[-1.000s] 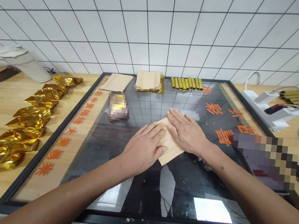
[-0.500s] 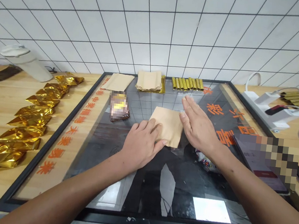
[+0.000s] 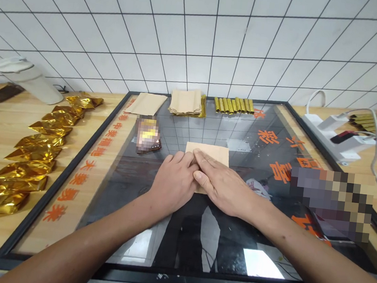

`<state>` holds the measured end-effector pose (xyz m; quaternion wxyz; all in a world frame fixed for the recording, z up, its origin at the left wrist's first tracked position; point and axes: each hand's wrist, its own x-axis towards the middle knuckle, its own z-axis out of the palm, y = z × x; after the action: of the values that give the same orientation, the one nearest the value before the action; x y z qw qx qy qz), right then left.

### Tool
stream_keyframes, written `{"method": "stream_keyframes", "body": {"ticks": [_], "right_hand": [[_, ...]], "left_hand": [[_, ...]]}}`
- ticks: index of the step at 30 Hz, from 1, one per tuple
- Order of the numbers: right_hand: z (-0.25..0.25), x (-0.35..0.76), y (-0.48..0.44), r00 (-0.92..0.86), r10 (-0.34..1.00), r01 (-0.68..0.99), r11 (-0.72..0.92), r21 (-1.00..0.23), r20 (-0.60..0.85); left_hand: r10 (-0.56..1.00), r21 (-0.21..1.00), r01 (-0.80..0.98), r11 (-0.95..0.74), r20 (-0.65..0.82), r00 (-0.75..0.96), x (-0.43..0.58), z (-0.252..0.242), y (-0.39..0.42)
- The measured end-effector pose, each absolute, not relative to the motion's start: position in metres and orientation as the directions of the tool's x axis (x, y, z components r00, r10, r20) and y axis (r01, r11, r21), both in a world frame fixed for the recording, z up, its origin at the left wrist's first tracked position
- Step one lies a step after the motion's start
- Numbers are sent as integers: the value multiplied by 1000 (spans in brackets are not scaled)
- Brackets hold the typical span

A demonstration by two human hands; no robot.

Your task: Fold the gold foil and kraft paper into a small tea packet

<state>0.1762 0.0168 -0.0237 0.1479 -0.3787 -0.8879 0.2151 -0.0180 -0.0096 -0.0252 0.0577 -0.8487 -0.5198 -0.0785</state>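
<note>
A tan paper sheet [image 3: 212,153] lies squarely on the glass-topped board [image 3: 233,228] in the middle of the table. My left hand [image 3: 173,183] rests flat on the sheet's near left part, fingers together and stretched. My right hand [image 3: 224,186] lies across the sheet's near edge, fingers extended to the left and touching the left hand's fingers. Both hands press the paper down; most of its lower half is hidden under them.
A stack of tan sheets [image 3: 186,102], a single sheet [image 3: 147,103] and a row of gold rolls [image 3: 234,105] sit at the board's far edge. Gold foil pouches [image 3: 33,155] line the wooden table on the left. A power strip with cables [image 3: 339,136] lies right.
The sheet has been turned from a diagonal lie to square with the board. My right hand lifted off to the right, then came back down across the sheet's near edge.
</note>
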Motion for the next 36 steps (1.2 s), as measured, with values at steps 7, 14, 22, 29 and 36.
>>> {"method": "stream_keyframes", "body": {"ticks": [7, 14, 22, 29, 36], "right_hand": [[-38, 189, 42, -636, 763, 706, 636, -312, 117], [-47, 197, 57, -605, 791, 773, 611, -172, 92], [-49, 207, 70, -496, 862, 857, 505, -106, 101], [-33, 220, 72, -422, 885, 839, 463, -284, 197], [4, 184, 18, -663, 699, 535, 693, -482, 269]], "left_hand": [[868, -5, 884, -467, 186, 460, -18, -24, -10], [819, 120, 819, -561, 223, 528, -25, -37, -5], [833, 87, 837, -540, 198, 517, -21, -29, -10], [858, 21, 866, -500, 146, 492, -17, -18, -12], [865, 16, 882, -472, 201, 459, -13, -31, -14]]}}
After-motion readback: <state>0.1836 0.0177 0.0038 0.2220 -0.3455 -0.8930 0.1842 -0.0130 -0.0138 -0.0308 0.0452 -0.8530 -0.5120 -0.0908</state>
